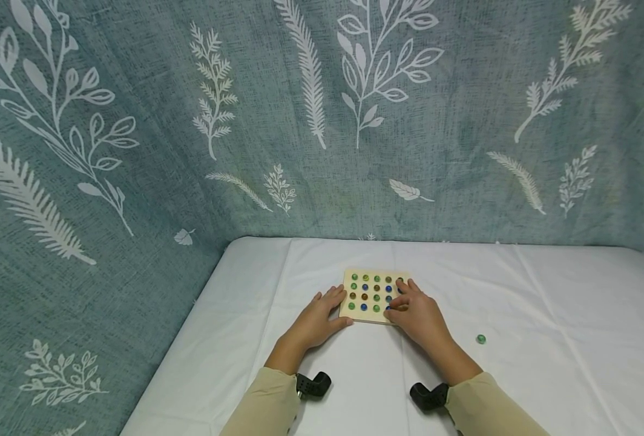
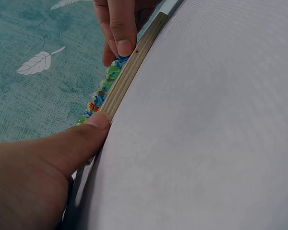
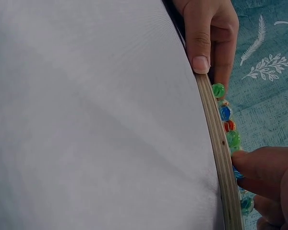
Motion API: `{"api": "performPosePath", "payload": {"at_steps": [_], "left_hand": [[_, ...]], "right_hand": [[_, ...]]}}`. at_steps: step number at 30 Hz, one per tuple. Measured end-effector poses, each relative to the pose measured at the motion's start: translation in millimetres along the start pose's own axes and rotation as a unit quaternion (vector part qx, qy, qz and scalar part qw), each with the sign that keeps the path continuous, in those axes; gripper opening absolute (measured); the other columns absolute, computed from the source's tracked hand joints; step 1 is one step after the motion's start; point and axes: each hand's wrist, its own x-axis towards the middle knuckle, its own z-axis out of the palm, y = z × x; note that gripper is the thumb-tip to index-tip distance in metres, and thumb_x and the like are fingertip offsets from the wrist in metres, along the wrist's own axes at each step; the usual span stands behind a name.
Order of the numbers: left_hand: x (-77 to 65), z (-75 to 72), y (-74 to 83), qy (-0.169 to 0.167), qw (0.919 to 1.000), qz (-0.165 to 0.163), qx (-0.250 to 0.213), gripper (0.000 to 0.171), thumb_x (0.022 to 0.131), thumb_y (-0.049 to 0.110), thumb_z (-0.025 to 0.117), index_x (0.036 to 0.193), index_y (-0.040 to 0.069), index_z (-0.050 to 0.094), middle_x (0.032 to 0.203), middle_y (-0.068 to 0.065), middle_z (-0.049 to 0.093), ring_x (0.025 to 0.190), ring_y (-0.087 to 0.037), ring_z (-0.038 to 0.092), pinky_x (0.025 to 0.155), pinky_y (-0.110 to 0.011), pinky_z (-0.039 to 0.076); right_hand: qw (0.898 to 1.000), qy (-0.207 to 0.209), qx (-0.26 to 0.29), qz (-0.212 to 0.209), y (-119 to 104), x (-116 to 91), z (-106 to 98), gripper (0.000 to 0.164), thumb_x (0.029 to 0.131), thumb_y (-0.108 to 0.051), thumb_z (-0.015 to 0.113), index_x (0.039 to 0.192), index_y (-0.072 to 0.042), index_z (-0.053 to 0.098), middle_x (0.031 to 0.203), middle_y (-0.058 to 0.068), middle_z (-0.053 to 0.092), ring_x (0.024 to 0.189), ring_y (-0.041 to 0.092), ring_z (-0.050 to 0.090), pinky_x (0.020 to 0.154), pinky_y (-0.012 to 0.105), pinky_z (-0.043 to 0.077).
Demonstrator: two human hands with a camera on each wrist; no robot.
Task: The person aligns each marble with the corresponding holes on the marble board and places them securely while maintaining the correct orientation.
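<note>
A pale wooden board lies on the white cloth, with rows of green, blue and amber glass marbles on top. My left hand rests at its left side. The left fingers lie nearly straight along that edge, and the thumb presses the front edge near the corner. Over the board's right part, my right hand pinches a blue marble between thumb and forefinger in the front row. Its other fingers spread above the marbles behind, hiding part of the right columns.
One loose green marble lies on the white cloth, right of my right forearm. A green-blue leaf-patterned curtain hangs behind the table and along its left side. Black wrist mounts stick out inward from both cuffs.
</note>
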Motion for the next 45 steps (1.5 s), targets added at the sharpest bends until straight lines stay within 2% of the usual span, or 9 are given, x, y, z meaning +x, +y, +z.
{"api": "performPosePath", "payload": {"at_steps": [20, 28, 33, 39, 45], "left_hand": [[0.7, 0.4, 3.1, 0.001, 1.0, 0.005, -0.002, 0.073, 0.091, 0.042, 0.068, 0.153, 0.018, 0.038, 0.161, 0.005, 0.03, 0.15, -0.015, 0.023, 0.126, -0.041, 0.015], [0.7, 1.0, 2.4, -0.001, 1.0, 0.002, 0.0, 0.072, 0.091, 0.043, 0.067, 0.153, 0.02, 0.037, 0.161, 0.007, 0.029, 0.151, -0.015, 0.022, 0.126, -0.042, 0.017], [0.4, 0.9, 2.1, -0.004, 1.0, 0.004, 0.001, 0.073, 0.092, 0.043, 0.067, 0.154, 0.02, 0.037, 0.161, 0.007, 0.028, 0.151, -0.015, 0.021, 0.126, -0.041, 0.016], [0.1, 0.6, 1.5, -0.006, 1.0, 0.002, 0.0, 0.073, 0.092, 0.043, 0.067, 0.154, 0.02, 0.036, 0.162, 0.006, 0.027, 0.151, -0.015, 0.021, 0.126, -0.041, 0.015], [-0.2, 0.5, 1.2, -0.006, 1.0, 0.002, 0.005, 0.074, 0.092, 0.044, 0.066, 0.154, 0.02, 0.035, 0.162, 0.007, 0.027, 0.151, -0.015, 0.021, 0.127, -0.04, 0.015]], "right_hand": [[1.0, 0.014, -0.001, -0.002, 0, -1, -3, 0.026, 0.082, -0.023, 0.078, 0.096, -0.002, 0.077, 0.153, 0.016, 0.041, 0.148, 0.037, 0.023, 0.116, 0.062, 0.029], [1.0, 0.002, 0.019, -0.001, -1, -3, -8, 0.033, 0.086, -0.027, 0.075, 0.108, -0.002, 0.074, 0.156, 0.014, 0.038, 0.15, 0.036, 0.02, 0.117, 0.063, 0.027], [1.0, 0.004, 0.027, -0.005, 2, -5, -16, 0.043, 0.087, -0.029, 0.075, 0.121, -0.003, 0.069, 0.156, 0.01, 0.039, 0.15, 0.034, 0.021, 0.117, 0.062, 0.026], [1.0, 0.016, 0.013, -0.021, 9, -11, -35, 0.054, 0.088, -0.029, 0.073, 0.134, -0.003, 0.06, 0.155, 0.011, 0.041, 0.148, 0.036, 0.025, 0.114, 0.064, 0.031], [1.0, -0.002, 0.0, 0.003, 21, -22, -60, 0.069, 0.09, -0.037, 0.071, 0.147, -0.008, 0.047, 0.159, 0.013, 0.033, 0.147, 0.041, 0.025, 0.111, 0.066, 0.032]]}}
